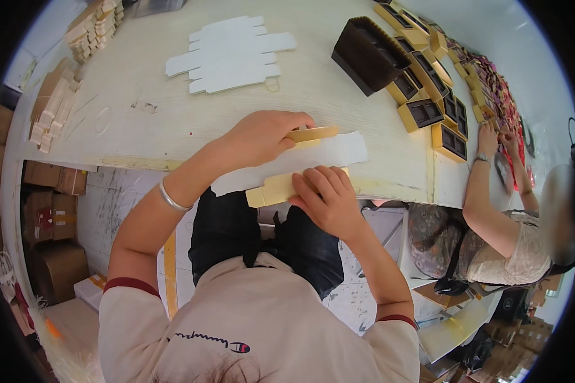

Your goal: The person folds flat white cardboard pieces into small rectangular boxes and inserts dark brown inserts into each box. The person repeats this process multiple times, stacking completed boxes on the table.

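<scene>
Over the table's front edge lies a cardboard box blank (262, 171), white inside and gold outside, with its long sides partly folded up. My left hand (268, 135) grips the far gold flap between thumb and fingers; the flap stands raised. On the near side, my right hand (329, 199) is closed over the other folded gold side panel, fingers bent across its edge. A short end flap sticks out to the left of that panel. Beyond my hands, a stack of flat white box blanks (230, 54) rests on the table.
At the far right stand a dark brown stack of inserts (369, 56) and several gold boxes with dark inserts (450, 142). Bundles of folded card (56, 108) line the table's left edge. A co-worker (505, 246) sits at the right, hands on the table near red items.
</scene>
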`<action>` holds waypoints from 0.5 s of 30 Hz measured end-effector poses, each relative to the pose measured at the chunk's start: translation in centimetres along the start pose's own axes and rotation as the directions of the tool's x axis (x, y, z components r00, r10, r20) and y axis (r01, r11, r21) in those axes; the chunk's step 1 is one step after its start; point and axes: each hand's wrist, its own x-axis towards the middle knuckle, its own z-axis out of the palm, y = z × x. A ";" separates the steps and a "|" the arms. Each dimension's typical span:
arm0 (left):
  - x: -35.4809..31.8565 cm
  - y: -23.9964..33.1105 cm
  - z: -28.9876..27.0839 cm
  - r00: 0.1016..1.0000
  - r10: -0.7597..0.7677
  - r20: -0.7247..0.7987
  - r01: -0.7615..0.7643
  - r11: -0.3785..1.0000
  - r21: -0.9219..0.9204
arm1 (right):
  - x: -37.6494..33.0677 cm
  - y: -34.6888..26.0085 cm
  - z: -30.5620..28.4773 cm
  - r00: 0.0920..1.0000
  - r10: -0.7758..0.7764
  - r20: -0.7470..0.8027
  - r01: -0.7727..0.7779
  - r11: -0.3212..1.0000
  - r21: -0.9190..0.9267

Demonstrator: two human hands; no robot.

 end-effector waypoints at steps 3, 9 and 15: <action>0.3 0.4 0.2 1.000 0.015 0.020 -0.015 1.000 0.013 | -0.6 -0.3 0.1 1.000 -0.018 0.009 0.019 0.999 -0.041; 0.0 0.1 0.8 0.995 0.093 -0.021 -0.091 0.993 0.077 | 2.7 1.0 -1.5 0.970 0.030 0.242 -0.087 0.970 0.228; -1.4 2.1 -0.4 0.999 0.054 -0.007 -0.052 0.985 0.167 | 5.0 3.1 -0.7 0.909 0.114 0.400 -0.279 0.881 0.382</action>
